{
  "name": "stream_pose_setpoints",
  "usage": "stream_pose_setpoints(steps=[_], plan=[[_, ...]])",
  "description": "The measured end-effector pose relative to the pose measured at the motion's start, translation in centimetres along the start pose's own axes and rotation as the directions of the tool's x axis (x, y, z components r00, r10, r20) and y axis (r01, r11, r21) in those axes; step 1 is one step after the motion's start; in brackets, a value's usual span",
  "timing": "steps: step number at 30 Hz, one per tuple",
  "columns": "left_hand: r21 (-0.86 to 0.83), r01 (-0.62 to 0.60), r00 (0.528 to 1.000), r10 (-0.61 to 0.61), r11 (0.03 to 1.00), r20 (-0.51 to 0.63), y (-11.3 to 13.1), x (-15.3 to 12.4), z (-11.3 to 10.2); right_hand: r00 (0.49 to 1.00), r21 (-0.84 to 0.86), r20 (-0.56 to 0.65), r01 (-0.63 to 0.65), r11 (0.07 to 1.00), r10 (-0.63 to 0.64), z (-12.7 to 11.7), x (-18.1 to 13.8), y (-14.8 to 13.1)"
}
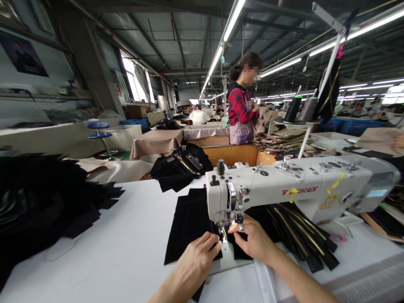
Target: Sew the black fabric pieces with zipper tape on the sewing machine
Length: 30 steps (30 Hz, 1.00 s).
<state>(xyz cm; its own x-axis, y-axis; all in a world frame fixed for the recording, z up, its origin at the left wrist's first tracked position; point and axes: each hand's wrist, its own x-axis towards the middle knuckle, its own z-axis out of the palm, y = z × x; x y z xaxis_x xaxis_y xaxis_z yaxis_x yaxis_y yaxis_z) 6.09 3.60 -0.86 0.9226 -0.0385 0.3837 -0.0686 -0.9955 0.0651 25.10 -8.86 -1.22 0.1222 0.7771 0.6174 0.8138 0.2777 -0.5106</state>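
Note:
A white sewing machine (268,189) stands before me, its presser foot (224,232) down by the needle plate. Black fabric (186,227) lies flat to the left of the needle, and a further black piece (241,251) shows to its right. My left hand (200,254) is closed on the left fabric's edge, with bent fingertips close to the foot. Just right of the foot, my right hand (254,240) has its thumb and forefinger drawn in on the black fabric. The fingertips partly hide the edges there.
Several black strips with gold zips (299,235) lie under the machine arm. A large black fabric pile (47,210) fills the left side. Beyond the table sits a black zipped piece (183,162). Thread cones (293,108) stand behind, near a standing co-worker (241,105).

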Motion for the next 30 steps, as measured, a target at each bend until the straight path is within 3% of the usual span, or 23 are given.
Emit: stream_pose_setpoints(steps=[23, 30], plan=[[-0.010, 0.009, 0.998, -0.010, 1.000, -0.060, -0.5, 0.9, 0.2, 0.994, -0.141, 0.078, -0.063, 0.988, 0.074, 0.1, -0.2, 0.6], [-0.019, -0.022, 0.993, 0.020, 1.000, -0.116, -0.9, 0.4, 1.7, 0.993, -0.172, 0.079, -0.069, 0.983, 0.083, 0.4, 0.0, 0.7]])
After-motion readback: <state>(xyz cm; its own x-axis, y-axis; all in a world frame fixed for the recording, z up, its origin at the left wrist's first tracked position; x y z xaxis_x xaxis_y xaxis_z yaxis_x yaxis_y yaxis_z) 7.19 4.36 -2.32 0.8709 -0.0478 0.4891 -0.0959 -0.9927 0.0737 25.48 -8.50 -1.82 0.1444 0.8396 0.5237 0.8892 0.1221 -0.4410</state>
